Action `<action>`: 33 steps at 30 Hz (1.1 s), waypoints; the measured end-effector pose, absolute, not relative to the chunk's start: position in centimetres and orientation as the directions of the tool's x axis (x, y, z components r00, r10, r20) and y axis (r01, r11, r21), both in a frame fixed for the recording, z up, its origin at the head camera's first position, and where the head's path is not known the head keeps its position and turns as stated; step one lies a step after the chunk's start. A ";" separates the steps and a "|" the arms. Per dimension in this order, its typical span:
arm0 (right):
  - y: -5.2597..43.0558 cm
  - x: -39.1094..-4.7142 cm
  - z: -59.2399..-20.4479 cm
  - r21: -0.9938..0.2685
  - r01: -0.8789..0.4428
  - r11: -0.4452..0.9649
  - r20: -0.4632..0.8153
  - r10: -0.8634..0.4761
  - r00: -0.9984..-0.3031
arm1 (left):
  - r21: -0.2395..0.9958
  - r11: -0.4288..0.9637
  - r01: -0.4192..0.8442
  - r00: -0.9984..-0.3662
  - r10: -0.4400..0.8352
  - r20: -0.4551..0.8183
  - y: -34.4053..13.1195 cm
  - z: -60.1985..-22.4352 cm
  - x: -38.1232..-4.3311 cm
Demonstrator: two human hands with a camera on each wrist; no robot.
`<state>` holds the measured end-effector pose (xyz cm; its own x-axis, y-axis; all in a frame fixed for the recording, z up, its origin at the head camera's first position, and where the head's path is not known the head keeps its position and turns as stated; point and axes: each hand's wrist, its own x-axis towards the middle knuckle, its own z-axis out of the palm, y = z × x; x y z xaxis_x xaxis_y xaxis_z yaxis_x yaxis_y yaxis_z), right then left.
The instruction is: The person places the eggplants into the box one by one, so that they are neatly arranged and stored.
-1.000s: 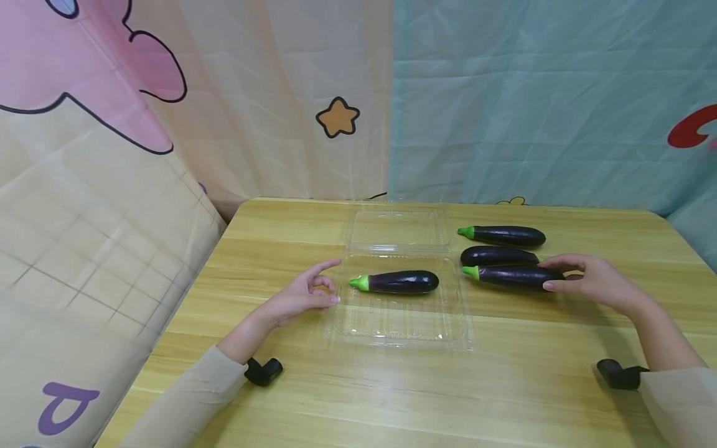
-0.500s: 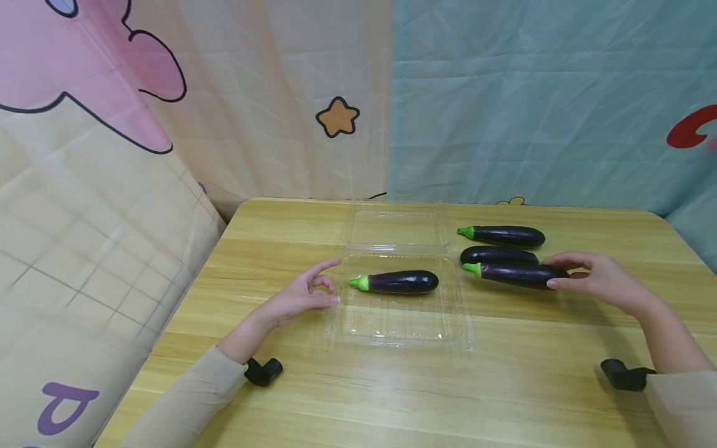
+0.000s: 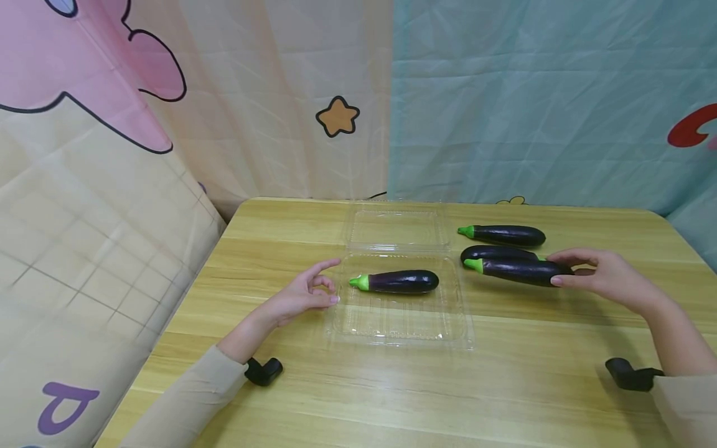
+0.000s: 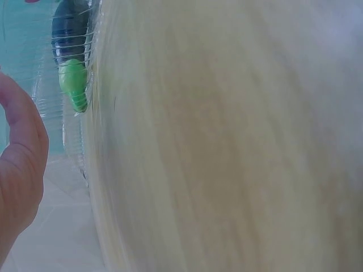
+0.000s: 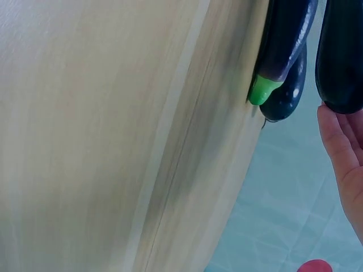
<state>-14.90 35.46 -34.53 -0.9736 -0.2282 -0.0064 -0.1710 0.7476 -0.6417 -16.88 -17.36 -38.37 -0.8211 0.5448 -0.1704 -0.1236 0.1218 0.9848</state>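
My right hand (image 3: 607, 277) pinches an eggplant (image 3: 518, 272) by its rounded end between thumb and fingers; its green stem points left. In the right wrist view this eggplant (image 5: 343, 62) hangs apart from two others. Just behind it in the head view lies a second eggplant (image 3: 493, 252), partly covered, with a third eggplant (image 3: 510, 235) farther back. At the left, my left hand (image 3: 294, 300) has its thumb and forefinger at the left edge of a clear plastic clamshell box (image 3: 386, 341). One eggplant (image 3: 404, 282) lies in that box, stem to the left.
The box's clear lid (image 3: 398, 229) lies folded back toward the rear of the wooden table (image 3: 392, 398). A printed curtain (image 3: 532, 112) hangs behind the table. Black wrist mounts (image 3: 263, 372) sit by both sleeves.
The eggplant in my right hand has risen slightly and shifted a little right, now overlapping more of the one behind it. My left hand and the box have stayed put.
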 end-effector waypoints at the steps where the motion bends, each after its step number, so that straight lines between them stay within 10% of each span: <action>1: 35.5 -14.9 -34.5 -0.644 -0.176 0.744 0.000 -0.231 -0.973 | 0.985 0.120 -0.125 -0.821 0.545 -0.171 -17.4 -38.4 -16.9; 33: 32.1 -14.9 -33.1 -0.660 -0.167 0.732 -0.031 -0.249 -0.968 | 0.985 0.106 -0.134 -0.819 0.548 -0.171 -17.3 -38.5 -17.0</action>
<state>-14.90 32.14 -33.12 -0.9680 -0.2492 -0.0310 -0.1674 0.7324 -0.6599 -17.04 -17.35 -38.46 -0.8191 0.5477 -0.1706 -0.1340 0.1064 0.9853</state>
